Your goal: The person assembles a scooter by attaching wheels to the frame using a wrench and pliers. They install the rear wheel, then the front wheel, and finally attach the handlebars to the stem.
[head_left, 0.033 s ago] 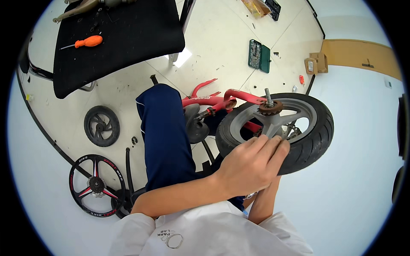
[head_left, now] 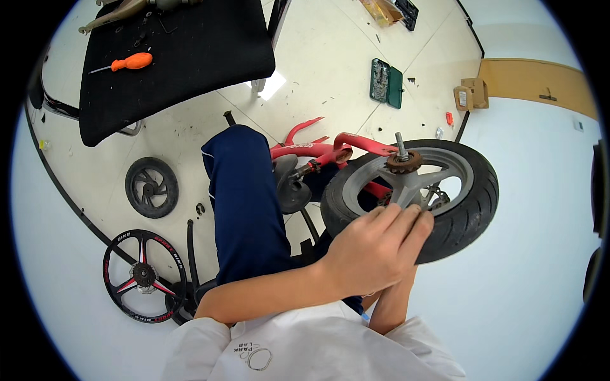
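In front of me on the right, a grey-spoked wheel (head_left: 467,222) with a black tyre lies tilted, a threaded axle (head_left: 399,145) standing up from its hub. Around the axle sits a small rusty sprocket (head_left: 403,162). My left hand (head_left: 375,251) reaches across and grips the wheel's near side, fingers bent over the rim and a spoke. The right forearm comes up beneath it, but the left hand and tyre hide the right hand's fingers. Next to the wheel is a red bicycle frame (head_left: 308,150), one tube of which reaches the sprocket.
A black chair (head_left: 190,70) at far left bears an orange-handled screwdriver (head_left: 132,61). On the floor at left lie a small black wheel (head_left: 151,188) and a larger black-and-red wheel (head_left: 145,276). Farther off are an open green case (head_left: 386,84) and cardboard boxes (head_left: 473,93).
The wheel and my left hand have shifted very slightly to the right. The grip looks the same.
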Tool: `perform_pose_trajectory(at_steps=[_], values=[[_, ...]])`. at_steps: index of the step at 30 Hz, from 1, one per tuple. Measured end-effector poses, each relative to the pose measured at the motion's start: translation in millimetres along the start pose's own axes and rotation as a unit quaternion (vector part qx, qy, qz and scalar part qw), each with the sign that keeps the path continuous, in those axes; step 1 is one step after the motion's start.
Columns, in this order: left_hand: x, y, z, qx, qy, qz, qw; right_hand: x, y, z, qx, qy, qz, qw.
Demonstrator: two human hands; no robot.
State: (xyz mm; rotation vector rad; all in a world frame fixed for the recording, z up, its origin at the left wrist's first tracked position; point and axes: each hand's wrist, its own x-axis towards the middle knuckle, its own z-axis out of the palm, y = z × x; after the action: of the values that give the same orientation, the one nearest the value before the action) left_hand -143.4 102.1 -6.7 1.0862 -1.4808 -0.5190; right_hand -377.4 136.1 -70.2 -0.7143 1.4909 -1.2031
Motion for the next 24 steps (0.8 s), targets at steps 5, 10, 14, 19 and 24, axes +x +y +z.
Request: perform_pose_trajectory(at_steps=[5, 10, 14, 19, 24], values=[[2, 16, -4, 0.024, -0.001, 0.02, 1.0, -5, 2, -3, 0.008, 0.006, 0.001, 1.0], [-4, 21, -1, 0.06, 0.003, 0.062, 0.996, -11, 3, -3, 0.01, 0.004, 0.006, 1.0], [-6, 20, 2, 0.06, -0.004, 0.054, 0.997, -17, 5, -7, 0.013, 0.014, 0.005, 1.0], [-11, 16, 5, 0.043, 0.015, 0.043, 0.998, -17, 7, -5, 0.016, 0.018, 0.009, 1.0], [-2, 3, -2, -0.009, 0.004, 0.022, 1.0, -1, 3, 3, 0.013, 0.016, 0.015, 1.0]])
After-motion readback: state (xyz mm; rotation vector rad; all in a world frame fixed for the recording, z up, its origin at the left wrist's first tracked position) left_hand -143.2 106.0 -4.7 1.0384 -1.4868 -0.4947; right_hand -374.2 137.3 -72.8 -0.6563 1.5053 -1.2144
